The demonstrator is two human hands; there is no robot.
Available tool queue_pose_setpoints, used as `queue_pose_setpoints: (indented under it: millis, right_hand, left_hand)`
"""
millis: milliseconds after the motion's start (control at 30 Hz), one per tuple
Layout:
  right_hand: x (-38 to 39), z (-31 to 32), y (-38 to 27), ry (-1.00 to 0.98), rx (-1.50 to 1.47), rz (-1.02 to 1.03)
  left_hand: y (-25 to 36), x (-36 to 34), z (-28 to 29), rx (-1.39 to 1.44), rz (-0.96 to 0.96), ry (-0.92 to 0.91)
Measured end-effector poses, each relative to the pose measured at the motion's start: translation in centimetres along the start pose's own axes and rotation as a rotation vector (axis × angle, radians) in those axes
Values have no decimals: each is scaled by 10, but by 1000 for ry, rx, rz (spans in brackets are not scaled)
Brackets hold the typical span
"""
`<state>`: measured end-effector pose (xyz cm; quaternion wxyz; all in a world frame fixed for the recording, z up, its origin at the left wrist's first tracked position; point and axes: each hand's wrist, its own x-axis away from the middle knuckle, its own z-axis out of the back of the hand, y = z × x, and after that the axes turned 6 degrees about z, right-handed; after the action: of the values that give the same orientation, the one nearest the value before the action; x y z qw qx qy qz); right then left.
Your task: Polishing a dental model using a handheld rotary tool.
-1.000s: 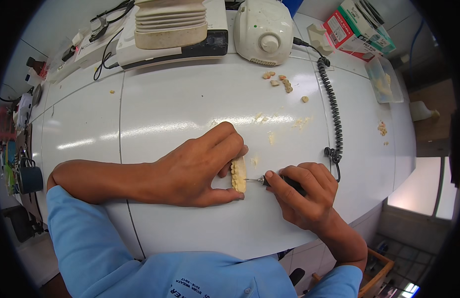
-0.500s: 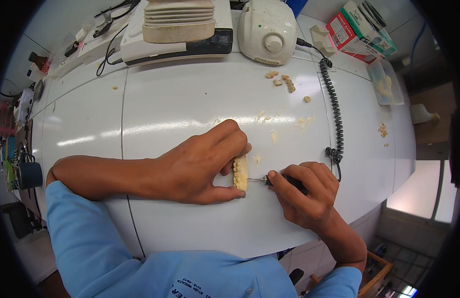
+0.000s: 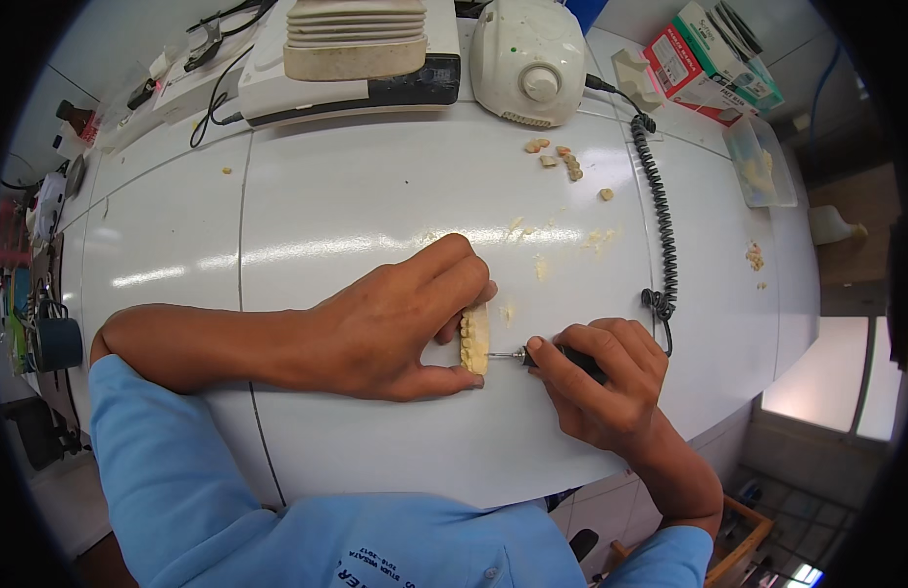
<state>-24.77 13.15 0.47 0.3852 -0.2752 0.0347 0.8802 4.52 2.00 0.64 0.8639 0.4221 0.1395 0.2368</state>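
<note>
Left hand (image 3: 400, 323) clamps a pale yellow dental cast (image 3: 473, 338) on the white table (image 3: 326, 196), thumb below and fingers curled over the top; cast sits upright on edge near the table's front middle, mostly covered by the fingers, only its right face showing. Right hand (image 3: 606, 377) pinches a black handpiece (image 3: 571, 361) pen-style, fingers closed tight round it; its thin metal tip touches the cast's right side; most of the handpiece body is hidden in the grip.

Around: black coiled cord (image 3: 660, 216) runs down the table's right part to just beside the right hand, from a white rounded motor unit (image 3: 527, 59) at the far edge; beige and white ribbed machine (image 3: 351, 49) left of it; small plaster chips (image 3: 557, 162) near the unit, finer crumbs (image 3: 542, 265) just beyond the cast; nothing lies between hands and cast.

Containers: clear plastic box (image 3: 758, 162) at far right holds yellowish bits, too blurred to tell what; red and green cartons (image 3: 709, 59) behind it, contents not visible.

Left rim: shelves with dark tools (image 3: 42, 323), bent by the lens and hard to make out; black cables (image 3: 214, 69) at far left, cut off.
</note>
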Motion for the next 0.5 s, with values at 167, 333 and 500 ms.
queue_pose_setpoints:
  millis: [167,333,500]
  right_hand:
    - [0,0,0,3,-8,8]
    - [0,1,0,-13,-10,3]
    - [1,0,0,-5,-14,5]
  left_hand:
    - [0,1,0,1,1,2]
    - [0,0,2,1,1,-6]
    - [-1,0,1,-5,0,-11]
